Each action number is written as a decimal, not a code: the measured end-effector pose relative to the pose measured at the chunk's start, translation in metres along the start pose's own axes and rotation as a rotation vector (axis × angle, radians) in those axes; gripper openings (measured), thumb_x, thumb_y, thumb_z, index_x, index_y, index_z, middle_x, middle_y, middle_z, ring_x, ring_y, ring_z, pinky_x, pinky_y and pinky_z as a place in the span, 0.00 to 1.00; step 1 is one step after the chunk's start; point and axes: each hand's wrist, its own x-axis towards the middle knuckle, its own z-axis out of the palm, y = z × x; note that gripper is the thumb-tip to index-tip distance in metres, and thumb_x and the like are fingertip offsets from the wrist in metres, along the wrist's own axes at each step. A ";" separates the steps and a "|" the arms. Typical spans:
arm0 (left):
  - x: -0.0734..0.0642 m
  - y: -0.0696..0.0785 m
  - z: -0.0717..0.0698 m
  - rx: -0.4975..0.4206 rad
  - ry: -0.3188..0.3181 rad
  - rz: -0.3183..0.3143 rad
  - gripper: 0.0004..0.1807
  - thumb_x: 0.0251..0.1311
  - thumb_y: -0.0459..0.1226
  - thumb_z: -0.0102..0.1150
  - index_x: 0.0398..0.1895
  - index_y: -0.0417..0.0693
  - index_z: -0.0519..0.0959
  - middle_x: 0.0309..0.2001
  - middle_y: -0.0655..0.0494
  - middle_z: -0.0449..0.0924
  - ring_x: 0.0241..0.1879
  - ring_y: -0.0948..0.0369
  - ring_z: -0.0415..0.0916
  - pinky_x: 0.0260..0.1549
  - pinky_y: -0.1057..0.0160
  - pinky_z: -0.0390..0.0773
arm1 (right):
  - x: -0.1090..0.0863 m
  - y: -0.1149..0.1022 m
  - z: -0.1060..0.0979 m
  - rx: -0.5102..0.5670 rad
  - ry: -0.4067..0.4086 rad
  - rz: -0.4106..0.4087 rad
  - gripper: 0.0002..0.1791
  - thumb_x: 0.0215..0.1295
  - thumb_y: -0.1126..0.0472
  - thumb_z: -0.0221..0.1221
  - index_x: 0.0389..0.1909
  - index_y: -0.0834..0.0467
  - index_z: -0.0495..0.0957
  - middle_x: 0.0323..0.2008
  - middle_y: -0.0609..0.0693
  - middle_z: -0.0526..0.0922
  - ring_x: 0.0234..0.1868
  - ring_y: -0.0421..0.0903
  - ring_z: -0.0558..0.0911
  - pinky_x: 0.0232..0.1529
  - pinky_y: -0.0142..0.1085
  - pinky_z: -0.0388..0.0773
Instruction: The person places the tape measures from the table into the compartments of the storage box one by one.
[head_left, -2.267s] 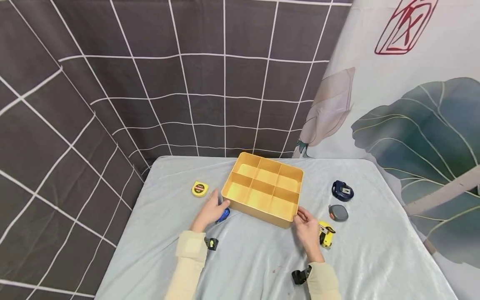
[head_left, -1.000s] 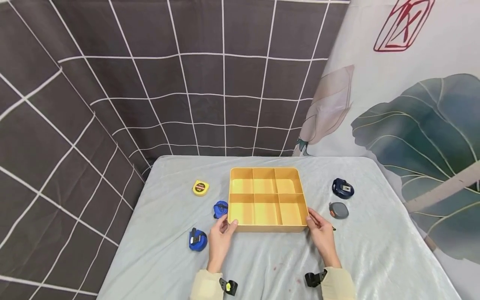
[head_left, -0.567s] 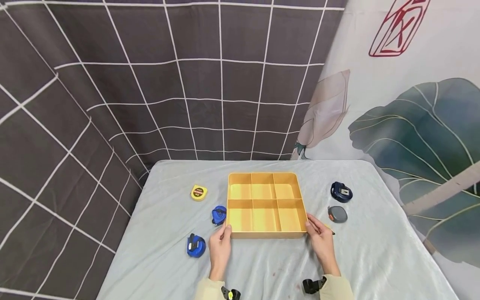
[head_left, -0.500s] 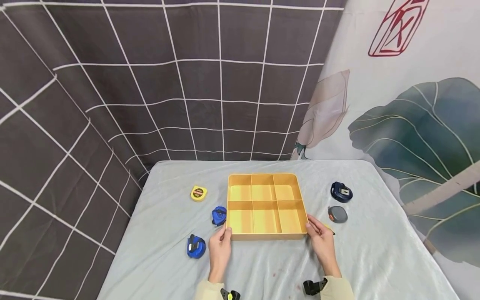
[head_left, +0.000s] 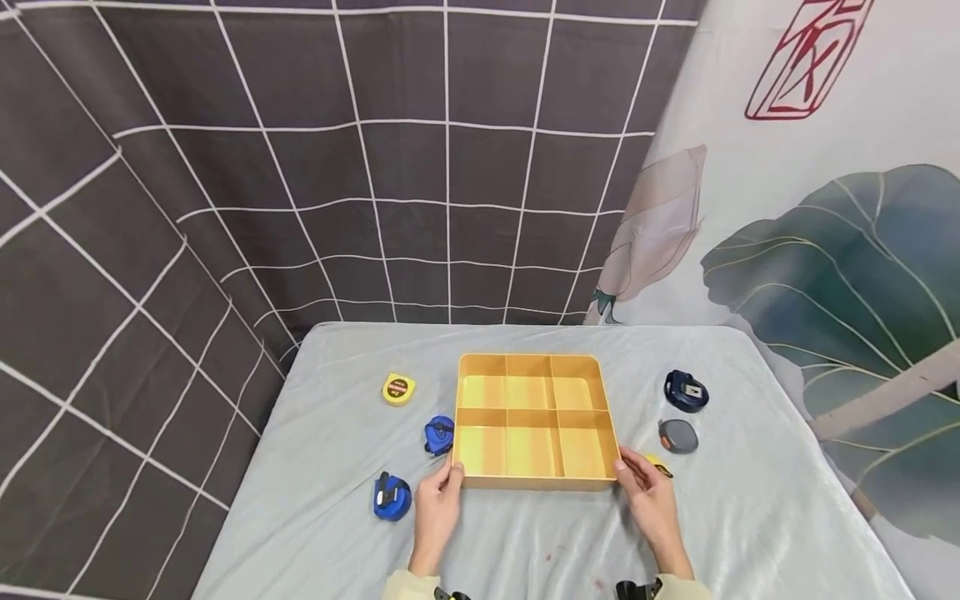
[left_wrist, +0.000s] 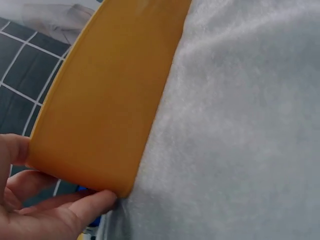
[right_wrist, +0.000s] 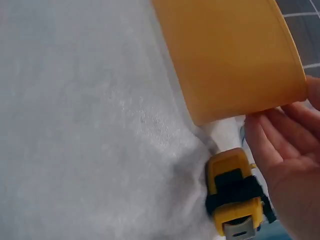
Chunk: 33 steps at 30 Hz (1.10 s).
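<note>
A yellow box (head_left: 534,483) with several compartments sits at the middle of the table, its long side facing me. My left hand (head_left: 435,512) holds its near left corner, thumb at the rim and fingers along the side wall. Opposite it, my right hand (head_left: 654,508) grips the near right corner in the same way. In the left wrist view a fingertip lies at the bottom edge of the box (left_wrist: 110,100). The right wrist view shows fingers against the box's end wall, beside a yellow and black tape measure (right_wrist: 235,190). The compartments hold nothing.
Left of the box lie a yellow tape measure (head_left: 398,389), a blue one (head_left: 439,435) close to its wall and another blue one (head_left: 392,497). On the right are a dark blue tape measure (head_left: 686,391) and a grey one (head_left: 678,436). A grey cloth (head_left: 540,550) covers the table.
The box, askew and farther off at first, has been turned square and drawn nearer by both hands. The nearer blue tape measure, hidden at first, shows now. Lately only slight movement shows.
</note>
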 end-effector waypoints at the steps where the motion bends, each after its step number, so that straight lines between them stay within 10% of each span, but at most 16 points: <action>1: -0.001 -0.001 0.000 -0.006 -0.001 -0.002 0.20 0.61 0.37 0.53 0.54 0.35 0.73 0.54 0.46 0.74 0.56 0.53 0.70 0.47 0.60 0.73 | -0.002 0.001 0.000 -0.030 0.049 -0.015 0.18 0.64 0.60 0.54 0.51 0.67 0.75 0.49 0.64 0.77 0.38 0.24 0.75 0.37 0.17 0.70; 5: -0.002 -0.001 0.001 -0.024 0.021 -0.003 0.19 0.59 0.35 0.54 0.52 0.35 0.74 0.53 0.45 0.75 0.54 0.54 0.71 0.44 0.61 0.75 | -0.004 0.005 0.000 -0.178 0.266 -0.124 0.10 0.59 0.67 0.57 0.42 0.64 0.80 0.44 0.59 0.80 0.38 0.30 0.76 0.40 0.18 0.67; 9: -0.002 0.000 0.004 -0.018 0.066 0.017 0.16 0.57 0.33 0.55 0.48 0.35 0.77 0.50 0.48 0.77 0.51 0.55 0.74 0.42 0.61 0.76 | -0.001 0.008 -0.004 -0.283 0.365 -0.167 0.14 0.50 0.73 0.59 0.40 0.66 0.78 0.54 0.61 0.72 0.56 0.56 0.65 0.57 0.42 0.57; 20: 0.001 0.005 0.002 -0.003 0.008 0.040 0.16 0.59 0.31 0.52 0.50 0.32 0.75 0.52 0.44 0.75 0.51 0.54 0.74 0.42 0.61 0.76 | 0.010 0.019 -0.003 -0.503 0.127 0.113 0.37 0.48 0.61 0.63 0.61 0.62 0.63 0.61 0.73 0.51 0.58 0.73 0.50 0.51 0.64 0.49; 33: 0.006 0.013 -0.002 -0.016 -0.067 0.008 0.16 0.61 0.28 0.50 0.51 0.27 0.73 0.48 0.34 0.76 0.44 0.52 0.78 0.36 0.65 0.78 | 0.017 0.029 0.001 -0.613 0.101 0.129 0.36 0.51 0.54 0.63 0.60 0.60 0.61 0.56 0.71 0.54 0.54 0.72 0.54 0.42 0.62 0.53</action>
